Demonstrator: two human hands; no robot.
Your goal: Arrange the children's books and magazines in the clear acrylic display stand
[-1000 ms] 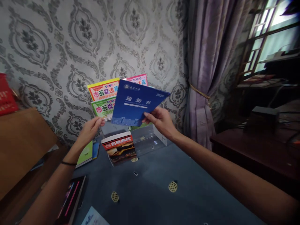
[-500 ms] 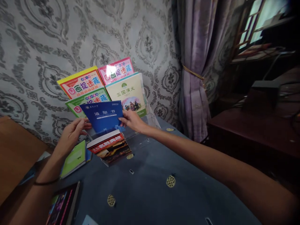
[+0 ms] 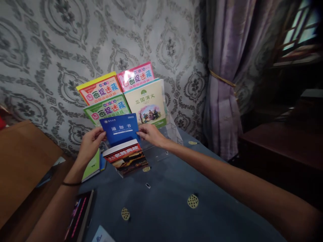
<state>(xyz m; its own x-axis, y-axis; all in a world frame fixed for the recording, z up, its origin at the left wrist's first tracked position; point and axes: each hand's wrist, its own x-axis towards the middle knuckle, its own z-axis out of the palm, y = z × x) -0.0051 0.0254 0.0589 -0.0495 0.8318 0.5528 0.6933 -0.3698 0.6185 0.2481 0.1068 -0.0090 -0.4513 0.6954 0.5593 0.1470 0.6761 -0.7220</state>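
Observation:
A blue booklet marked 2022 is held upright between my two hands. My left hand pinches its left edge, and my right hand pinches its right edge. Its lower part is hidden behind a thick book with a red and dark cover, which leans in the front of a clear plastic rack. Behind the booklet stand a green picture book, an orange and yellow one and a pink one. A cream book stands to the right.
Beside my left forearm, a green book and a dark book lie on the blue tablecloth. A brown cardboard piece is at the left. Patterned wallpaper backs the table, with a tied purple curtain at the right.
The blue booklet has gone down lower behind the red and dark book, uncovering more of the green picture book. Both hands stay on its edges. The camera view has turned slightly left.

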